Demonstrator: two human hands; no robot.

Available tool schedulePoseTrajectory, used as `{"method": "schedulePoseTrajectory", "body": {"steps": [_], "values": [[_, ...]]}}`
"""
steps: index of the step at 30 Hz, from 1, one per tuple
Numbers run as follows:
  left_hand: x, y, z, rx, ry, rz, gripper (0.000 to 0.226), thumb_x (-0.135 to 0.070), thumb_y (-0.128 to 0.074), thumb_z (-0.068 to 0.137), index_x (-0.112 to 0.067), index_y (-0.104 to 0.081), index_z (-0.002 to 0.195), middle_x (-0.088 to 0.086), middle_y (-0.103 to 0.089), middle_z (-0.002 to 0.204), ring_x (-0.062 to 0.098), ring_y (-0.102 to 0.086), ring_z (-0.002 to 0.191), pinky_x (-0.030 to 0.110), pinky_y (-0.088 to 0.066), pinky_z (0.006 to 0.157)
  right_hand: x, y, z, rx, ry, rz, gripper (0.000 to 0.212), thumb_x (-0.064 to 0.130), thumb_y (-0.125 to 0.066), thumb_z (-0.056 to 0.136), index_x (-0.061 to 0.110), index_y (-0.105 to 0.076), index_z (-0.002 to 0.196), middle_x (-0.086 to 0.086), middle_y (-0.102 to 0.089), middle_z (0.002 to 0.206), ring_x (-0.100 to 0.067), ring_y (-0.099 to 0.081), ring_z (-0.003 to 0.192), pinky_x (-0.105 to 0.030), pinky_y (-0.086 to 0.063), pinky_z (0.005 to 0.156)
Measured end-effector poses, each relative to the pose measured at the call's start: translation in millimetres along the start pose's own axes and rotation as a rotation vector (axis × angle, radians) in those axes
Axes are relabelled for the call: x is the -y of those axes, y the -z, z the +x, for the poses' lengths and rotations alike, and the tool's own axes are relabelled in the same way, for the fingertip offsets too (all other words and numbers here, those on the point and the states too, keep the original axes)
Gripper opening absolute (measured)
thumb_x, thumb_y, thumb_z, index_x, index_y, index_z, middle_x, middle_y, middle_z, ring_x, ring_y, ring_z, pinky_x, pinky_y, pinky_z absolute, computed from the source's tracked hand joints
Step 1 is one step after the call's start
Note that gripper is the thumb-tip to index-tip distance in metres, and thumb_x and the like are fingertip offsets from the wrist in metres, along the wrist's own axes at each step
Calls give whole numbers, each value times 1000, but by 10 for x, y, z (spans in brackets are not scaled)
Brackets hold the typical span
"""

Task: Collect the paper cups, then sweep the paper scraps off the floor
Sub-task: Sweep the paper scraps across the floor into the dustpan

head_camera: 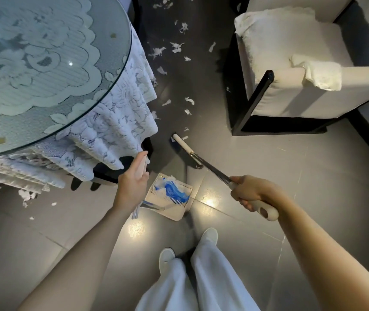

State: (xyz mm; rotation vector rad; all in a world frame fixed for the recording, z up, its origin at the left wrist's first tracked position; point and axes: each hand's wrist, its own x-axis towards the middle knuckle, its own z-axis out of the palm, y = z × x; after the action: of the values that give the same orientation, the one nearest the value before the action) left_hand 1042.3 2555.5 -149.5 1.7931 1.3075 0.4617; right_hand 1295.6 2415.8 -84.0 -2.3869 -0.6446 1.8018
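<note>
Now sweeping: right hand (249, 194) clamps broom (187, 150), left hand (132, 187) grips dustpan (170, 214) handle.
Risk: scraps (176, 47) by lace tablecloth (120, 113) get missed; loaded dustpan may spill if tipped.

Floor (291, 171): smooth glossy grey tile, lamp glare on it. Table top (109, 70): glossy clear glass over a lace cloth (116, 122), white, open-weave, rough. Broom (212, 170): shiny metal shaft, matt cream plastic grip. Dustpan (168, 209): matt cream plastic. Paper scraps (178, 47): thin white paper, crumpled. Armchair (302, 102): matt cream upholstery, black frame. Throw (275, 34) on seat: fleecy white cloth.
</note>
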Motion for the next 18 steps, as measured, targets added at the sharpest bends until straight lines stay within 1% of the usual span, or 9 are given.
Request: {"method": "schedulePoseTrajectory", "body": {"steps": [2, 3, 4, 6, 7, 8, 11, 14, 18], "values": [[53, 52, -4, 15, 11, 23, 54, -2, -52, 93, -34, -50, 137, 3, -57, 109, 24, -56, 88, 37, -48, 84, 24, -212, 66, -31, 20, -140, 50, 3, -46, 88, 9, -42, 137, -4, -54, 69, -17, -53, 59, -25, -45, 53], [88, 81, 2, 16, 18, 24, 54, -2, -52, 93, -34, -50, 137, 4, -57, 109, 25, -57, 90, 36, -48, 84, 29, -315, 101, -24, 12, -166, 51, 3, -45, 87, 7, -42, 138, -4, -55, 70, -17, -53, 61, -26, -45, 57], [131, 116, 10, 13, 21, 24, 53, -3, -52, 93, -34, -50, 137, 5, -58, 108, 25, -57, 90, 32, -48, 82, 32, -409, 135, 9, 4, -162, 52, 4, -44, 86, 7, -41, 138, -5, -54, 70, -17, -52, 62, -28, -44, 60], [207, 177, 26, 3, 17, 41, 52, -4, -54, 93, -33, -50, 137, 1, -58, 106, 17, -54, 89, 17, -39, 77, 40, -564, 160, 85, -17, -101, 50, 5, -43, 86, 9, -43, 136, -5, -52, 66, -17, -48, 59, -28, -42, 62], [225, 195, 34, -2, 13, 44, 52, -5, -54, 93, -32, -50, 138, -1, -57, 105, 13, -51, 89, 13, -36, 77, 44, -631, 141, 113, -22, -75, 49, 6, -42, 85, 10, -44, 134, -4, -51, 62, -17, -47, 55, -28, -41, 59], [230, 204, 38, 0, 7, 34, 52, -5, -54, 93, -31, -49, 138, -3, -56, 106, 11, -50, 90, 14, -36, 81, 27, -689, 135, 146, -33, -48, 49, 6, -40, 85, 12, -45, 133, -2, -50, 56, -16, -45, 50, -25, -39, 53], [232, 220, 2, 8, -6, -2, 53, -4, -54, 93, -32, -49, 138, -7, -52, 113, 7, -48, 97, 20, -38, 90, -22, -817, 7, 241, -93, 197, 48, 5, -39, 88, 15, -46, 134, 3, -41, 43, -9, -36, 38, -17, -32, 37], [314, 296, -99, 6, -13, 7, 55, -4, -55, 93, -32, -48, 139, -7, -51, 114, 10, -47, 101, 22, -37, 92, -42, -892, -170, 274, -92, 264, 49, 3, -39, 89, 16, -44, 136, 4, -39, 44, -6, -34, 35, -15, -30, 33], [508, 521, -329, -28, 1, -36, 55, -4, -54, 93, -30, -46, 141, -13, -48, 120, 5, -44, 109, 21, -34, 97, -1, -1014, -370, 273, -77, 306, 51, 0, -37, 91, 14, -39, 140, 4, -39, 45, -4, -33, 33, -15, -29, 31]]}}
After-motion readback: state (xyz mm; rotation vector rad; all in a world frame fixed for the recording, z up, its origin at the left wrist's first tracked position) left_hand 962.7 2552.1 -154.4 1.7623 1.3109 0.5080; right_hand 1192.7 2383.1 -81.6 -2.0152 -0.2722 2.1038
